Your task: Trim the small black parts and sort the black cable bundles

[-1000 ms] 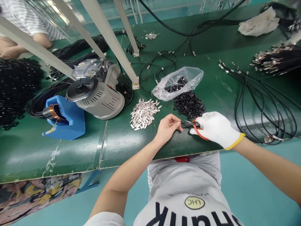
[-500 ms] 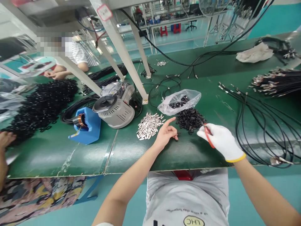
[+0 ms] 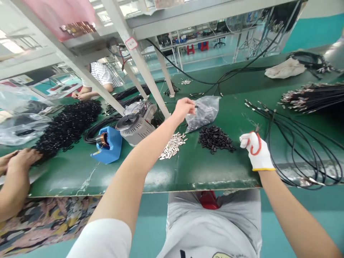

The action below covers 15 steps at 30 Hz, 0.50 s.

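My left hand [image 3: 184, 106] is bare and raised above the green table [image 3: 150, 172], fingers pinched on a small black piece, just in front of a clear plastic bag [image 3: 202, 111] of black parts. My right hand [image 3: 253, 147] wears a white glove and grips red-handled scissors [image 3: 256, 140], blades pointing up, right of a loose pile of black parts [image 3: 215, 138]. A heap of small silver metal pieces [image 3: 172, 145] lies below my left forearm.
A grey round machine [image 3: 135, 125] and a blue tape holder [image 3: 108, 144] stand left of centre. Black cables [image 3: 301, 139] loop at the right, with a bundle of metal-tipped cables [image 3: 311, 96] behind. Another person's hands [image 3: 16, 161] rest by black rings [image 3: 67, 123]; a person in stripes [image 3: 100, 77] sits beyond.
My left hand has lifted off the table and gone up toward the bag, pinching a small black piece. My right hand has moved right with the scissors, and the view has tilted up.
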Available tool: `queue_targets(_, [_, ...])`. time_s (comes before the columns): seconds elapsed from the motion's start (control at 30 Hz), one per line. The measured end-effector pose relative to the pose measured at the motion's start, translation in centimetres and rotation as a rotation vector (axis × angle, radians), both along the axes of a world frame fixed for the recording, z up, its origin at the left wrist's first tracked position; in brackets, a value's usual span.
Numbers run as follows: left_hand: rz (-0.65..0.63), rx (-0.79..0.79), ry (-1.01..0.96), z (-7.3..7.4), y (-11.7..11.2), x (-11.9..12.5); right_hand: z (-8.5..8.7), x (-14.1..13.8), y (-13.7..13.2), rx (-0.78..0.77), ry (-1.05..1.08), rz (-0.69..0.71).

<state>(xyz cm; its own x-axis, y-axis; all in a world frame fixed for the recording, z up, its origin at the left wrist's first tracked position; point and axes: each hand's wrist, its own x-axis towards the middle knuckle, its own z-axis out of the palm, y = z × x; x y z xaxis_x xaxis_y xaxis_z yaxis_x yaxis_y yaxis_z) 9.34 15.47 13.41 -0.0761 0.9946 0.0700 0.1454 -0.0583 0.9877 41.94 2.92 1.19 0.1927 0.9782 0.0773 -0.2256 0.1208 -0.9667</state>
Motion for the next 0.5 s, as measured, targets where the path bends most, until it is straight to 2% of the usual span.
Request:
queue_targets(0.07, [0.019, 0.046, 0.048, 1.8, 1.3, -0.2, -0.1, 0.0, -0.1, -0.021, -0.044, 0.005])
queue_targets(0.13, [0.027, 0.09, 0.092, 2.7, 1.1, -0.5, -0.2, 0.0, -0.2, -0.031, -0.069, 0.015])
queue_targets(0.23, [0.038, 0.233, 0.082, 2.0, -1.7, -0.6, -0.3, 0.2, -0.3, -0.023, -0.077, 0.044])
queue_targets(0.3, [0.009, 0.265, 0.025, 0.3, -4.5, -0.4, -0.2, 0.2, -0.3, -0.024, -0.097, 0.053])
queue_targets(0.43, [-0.178, 0.02, -0.045, -5.2, -9.3, 0.5, -0.1, 0.1, -0.3, -0.018, -0.149, 0.036])
queue_targets(0.5, [-0.178, -0.056, -0.086, -8.0, -10.1, 0.9, 0.0, -0.2, -0.3, -0.013, -0.172, 0.037])
